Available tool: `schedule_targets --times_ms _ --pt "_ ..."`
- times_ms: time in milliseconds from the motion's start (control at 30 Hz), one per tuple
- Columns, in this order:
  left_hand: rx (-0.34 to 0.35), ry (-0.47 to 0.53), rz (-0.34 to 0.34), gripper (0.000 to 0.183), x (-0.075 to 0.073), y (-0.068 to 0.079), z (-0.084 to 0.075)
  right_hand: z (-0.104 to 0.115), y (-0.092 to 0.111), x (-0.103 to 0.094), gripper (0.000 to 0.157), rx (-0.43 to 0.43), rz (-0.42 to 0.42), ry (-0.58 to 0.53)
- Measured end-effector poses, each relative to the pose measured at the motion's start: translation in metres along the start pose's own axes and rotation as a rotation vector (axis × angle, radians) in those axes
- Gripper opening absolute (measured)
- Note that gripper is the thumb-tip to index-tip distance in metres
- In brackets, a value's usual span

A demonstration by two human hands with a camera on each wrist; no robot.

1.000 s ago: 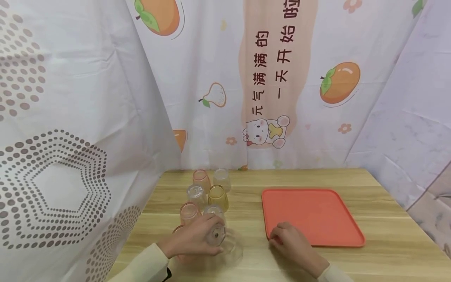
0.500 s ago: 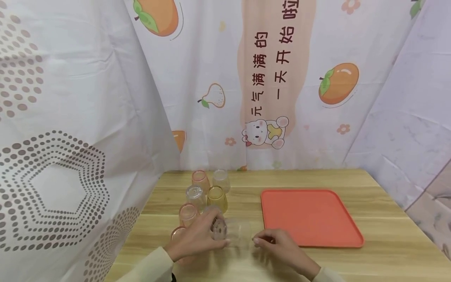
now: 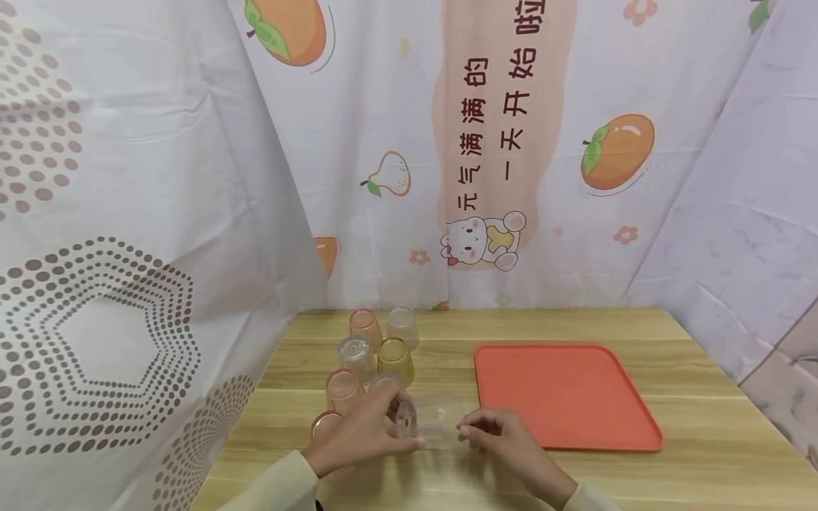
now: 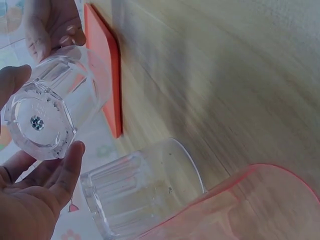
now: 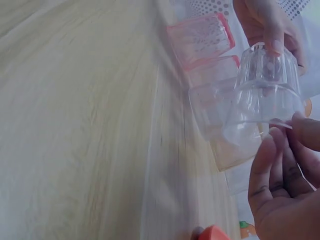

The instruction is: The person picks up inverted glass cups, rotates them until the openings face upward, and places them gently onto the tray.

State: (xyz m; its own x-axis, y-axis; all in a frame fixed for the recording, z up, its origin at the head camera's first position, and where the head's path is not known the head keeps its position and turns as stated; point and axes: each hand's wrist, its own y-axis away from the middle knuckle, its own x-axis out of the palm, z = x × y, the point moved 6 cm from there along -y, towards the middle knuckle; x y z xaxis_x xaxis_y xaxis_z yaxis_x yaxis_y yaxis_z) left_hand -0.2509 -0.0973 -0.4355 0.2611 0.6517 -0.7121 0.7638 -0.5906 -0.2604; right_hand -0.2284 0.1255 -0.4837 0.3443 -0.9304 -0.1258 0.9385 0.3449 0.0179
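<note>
Between my two hands a clear faceted cup (image 3: 437, 420) lies sideways above the table, base to the left and mouth to the right. My left hand (image 3: 366, 434) grips it around the base, with thumb and fingers on opposite sides. At the mouth, my right hand (image 3: 514, 447) pinches the rim between thumb and fingertips, as the right wrist view shows. Beneath and beyond the left hand stand upside-down cups: a pink cup (image 3: 343, 389), another pink cup (image 3: 324, 423) partly covered by the hand, and a clear cup (image 4: 145, 185) close by.
Farther back stand more upturned cups: a yellow cup (image 3: 396, 360), a clear cup (image 3: 356, 357), a pink cup (image 3: 365, 328) and another clear cup (image 3: 402, 328). A red tray (image 3: 565, 397) lies flat on the wooden table (image 3: 696, 404) at the right. Printed curtains (image 3: 383, 234) enclose the table.
The right hand has moved left from the tray's edge to the cup's rim. Held by the left hand, the clear cup has shifted slightly right and its mouth now points to the right.
</note>
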Motion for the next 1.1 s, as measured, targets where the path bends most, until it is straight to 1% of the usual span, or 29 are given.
schedule_targets --times_ms 300,400,500,600,700,800,900,1100 --pt "-0.004 -0.004 -0.008 0.048 0.000 0.002 -0.002 0.002 -0.001 0.001 0.029 0.026 -0.018 -0.044" --pt "-0.008 -0.011 -0.013 0.051 0.001 0.002 -0.002 0.003 0.000 0.000 0.029 0.021 -0.029 -0.041" --pt "-0.015 -0.022 -0.020 0.057 0.004 0.002 -0.001 0.006 0.000 -0.002 0.027 -0.006 -0.060 -0.014" --pt "-0.036 0.008 0.004 0.064 0.009 0.003 0.001 0.010 0.001 -0.004 0.024 -0.047 -0.084 0.037" --pt "-0.065 0.043 0.031 0.070 0.015 0.006 0.003 0.015 0.001 -0.005 0.022 -0.067 -0.084 0.107" --pt "-0.068 0.027 0.029 0.072 0.016 0.007 0.003 0.021 0.002 -0.008 0.022 -0.075 -0.081 0.178" --pt "-0.053 -0.019 0.011 0.065 0.016 0.005 0.002 0.026 0.003 -0.015 0.022 -0.102 -0.108 0.237" --pt "-0.062 -0.086 0.026 0.028 0.019 -0.002 0.002 0.033 0.007 -0.034 0.016 -0.143 -0.203 0.331"
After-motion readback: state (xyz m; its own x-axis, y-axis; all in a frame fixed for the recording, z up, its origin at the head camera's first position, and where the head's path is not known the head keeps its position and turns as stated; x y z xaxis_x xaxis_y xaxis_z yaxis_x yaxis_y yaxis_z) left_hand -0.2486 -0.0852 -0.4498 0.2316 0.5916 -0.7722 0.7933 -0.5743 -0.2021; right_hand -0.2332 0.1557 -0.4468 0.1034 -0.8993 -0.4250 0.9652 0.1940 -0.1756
